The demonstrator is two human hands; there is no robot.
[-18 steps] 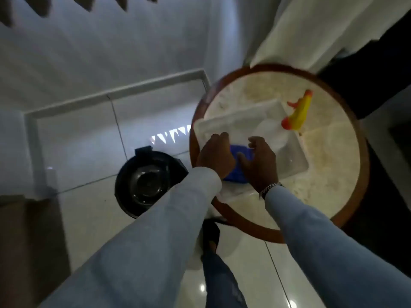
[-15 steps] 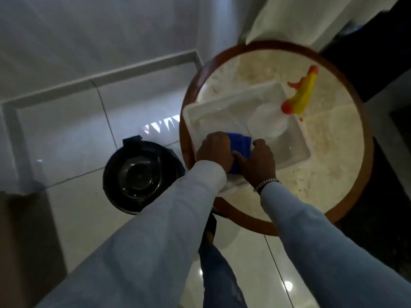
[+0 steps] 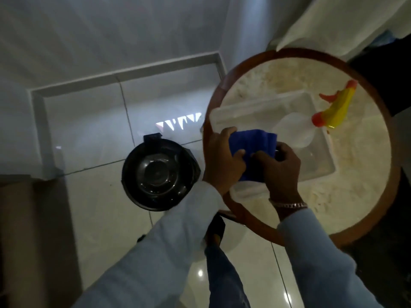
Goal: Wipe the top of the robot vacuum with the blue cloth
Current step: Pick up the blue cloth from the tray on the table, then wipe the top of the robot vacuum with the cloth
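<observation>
The round table (image 3: 367,185) on the right carries a clear bin (image 3: 320,165); the vacuum (image 3: 159,172) waits unwiped on the floor to the left. The cloth (image 3: 253,144), earlier in the bin, is now raised above it, pinched between left hand (image 3: 222,158) and right hand (image 3: 279,170).

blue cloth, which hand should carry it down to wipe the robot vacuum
Left, probably. Both the left hand and right hand grip the blue cloth over the tray, but the robot vacuum sits on the floor on the left hand's side.
</observation>
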